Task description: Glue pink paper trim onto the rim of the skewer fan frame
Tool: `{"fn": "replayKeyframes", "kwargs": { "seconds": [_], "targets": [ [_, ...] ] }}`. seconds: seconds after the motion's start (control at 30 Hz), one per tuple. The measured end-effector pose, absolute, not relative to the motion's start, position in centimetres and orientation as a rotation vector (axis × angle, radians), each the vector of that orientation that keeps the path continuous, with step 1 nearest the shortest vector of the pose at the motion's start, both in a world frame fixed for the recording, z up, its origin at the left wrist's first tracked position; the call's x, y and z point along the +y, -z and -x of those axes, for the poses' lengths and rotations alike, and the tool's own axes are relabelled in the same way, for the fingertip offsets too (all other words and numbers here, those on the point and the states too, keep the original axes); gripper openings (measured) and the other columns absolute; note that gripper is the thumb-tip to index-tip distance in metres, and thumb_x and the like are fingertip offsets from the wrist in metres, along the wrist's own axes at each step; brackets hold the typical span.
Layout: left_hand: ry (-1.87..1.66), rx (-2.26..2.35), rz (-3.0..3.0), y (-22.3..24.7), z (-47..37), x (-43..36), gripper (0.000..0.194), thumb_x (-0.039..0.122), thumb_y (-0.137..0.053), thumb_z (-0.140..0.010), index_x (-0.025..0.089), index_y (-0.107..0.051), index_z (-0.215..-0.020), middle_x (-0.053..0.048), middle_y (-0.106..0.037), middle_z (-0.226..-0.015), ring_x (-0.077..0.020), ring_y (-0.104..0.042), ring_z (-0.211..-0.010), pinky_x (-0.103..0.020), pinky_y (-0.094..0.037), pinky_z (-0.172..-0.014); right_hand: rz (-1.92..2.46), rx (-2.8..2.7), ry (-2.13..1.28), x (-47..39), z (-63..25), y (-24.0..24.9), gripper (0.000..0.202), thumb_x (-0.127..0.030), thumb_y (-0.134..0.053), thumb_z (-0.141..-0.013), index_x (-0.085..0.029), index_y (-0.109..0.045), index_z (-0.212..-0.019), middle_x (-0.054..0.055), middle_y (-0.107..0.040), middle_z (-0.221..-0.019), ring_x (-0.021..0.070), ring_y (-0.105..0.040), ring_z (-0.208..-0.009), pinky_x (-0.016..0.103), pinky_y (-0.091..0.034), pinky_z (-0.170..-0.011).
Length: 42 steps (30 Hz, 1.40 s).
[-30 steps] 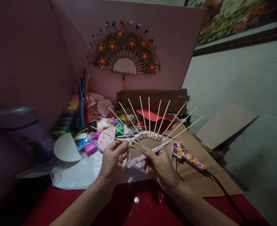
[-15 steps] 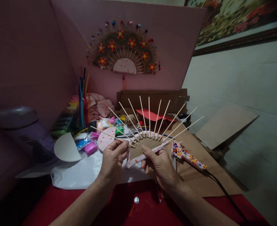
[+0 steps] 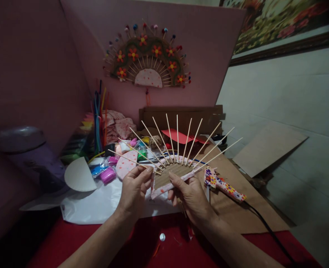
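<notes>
A half-round cardboard piece [image 3: 173, 177] edged with spotted pale pink cloth is held up over the table, several thin wooden sticks fanning out from its curved edge. My right hand [image 3: 190, 195] is closed on its straight lower edge, thumb on the bare cardboard face. With thumb and fingertips, my left hand [image 3: 136, 188] pinches the lowest wooden stick [image 3: 129, 159] on the left side, close to the cardboard. Glossy spots show where the sticks meet the card. To the right lies a flower-patterned glue gun [image 3: 224, 186] with a black cord.
A spotted half-round piece [image 3: 126, 163], a plain half-round card [image 3: 80, 175] and bagged clay [image 3: 107, 175] sit left. The glue gun rests on a cardboard sheet [image 3: 242, 212]. A finished decorated fan [image 3: 148, 61] hangs behind. A purple container [image 3: 27, 160] stands far left.
</notes>
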<state>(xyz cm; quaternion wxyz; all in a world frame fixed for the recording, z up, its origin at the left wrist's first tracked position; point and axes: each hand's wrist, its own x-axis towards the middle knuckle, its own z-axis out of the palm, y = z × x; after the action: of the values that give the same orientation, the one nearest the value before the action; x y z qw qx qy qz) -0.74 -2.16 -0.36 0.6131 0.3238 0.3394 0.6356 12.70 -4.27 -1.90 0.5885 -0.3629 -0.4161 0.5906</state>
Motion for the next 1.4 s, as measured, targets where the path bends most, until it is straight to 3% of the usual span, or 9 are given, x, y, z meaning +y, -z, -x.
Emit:
{"fn": "replayKeyframes", "kwargs": {
  "seconds": [1.4],
  "targets": [
    [-1.464,0.78,-0.747,0.09,0.59,-2.26,0.011,0.017,-0.071,-0.062,0.011,-0.062,-0.066,0.0,-0.058,-0.068,-0.0071,-0.053,-0.061,-0.018,-0.044,-0.058,0.859,-0.981,-1.379,-4.31,-12.74,1.64,0.03,-0.037,-0.059,-0.076,-0.012,-0.056,-0.061,0.002,-0.06,-0.044,0.0063,-0.046,-0.031,0.017,-0.032,-0.032]
  ]
}}
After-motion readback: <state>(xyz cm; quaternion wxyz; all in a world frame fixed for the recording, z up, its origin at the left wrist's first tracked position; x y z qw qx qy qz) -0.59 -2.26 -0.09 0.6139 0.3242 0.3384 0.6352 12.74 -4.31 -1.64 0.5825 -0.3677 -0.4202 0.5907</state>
